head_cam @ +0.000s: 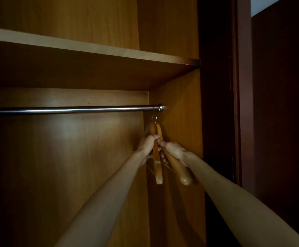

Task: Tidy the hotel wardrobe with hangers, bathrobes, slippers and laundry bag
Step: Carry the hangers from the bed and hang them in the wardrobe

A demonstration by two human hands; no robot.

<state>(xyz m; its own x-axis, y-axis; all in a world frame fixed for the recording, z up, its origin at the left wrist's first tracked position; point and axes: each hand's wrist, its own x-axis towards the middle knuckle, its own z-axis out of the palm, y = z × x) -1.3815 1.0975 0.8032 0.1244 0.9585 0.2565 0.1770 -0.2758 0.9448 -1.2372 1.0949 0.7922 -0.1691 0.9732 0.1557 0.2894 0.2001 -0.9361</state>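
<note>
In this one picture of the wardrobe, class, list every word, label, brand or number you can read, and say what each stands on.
None can be read.
Wooden hangers, held by the left hand and right hand: a pale patch on one, too small and blurred to tell if it bears text.
Metal rail, shelf and wardrobe side panel: no writing visible.

Both arms stretched forward, left hand [147, 144] and right hand [174, 150] gripping
</note>
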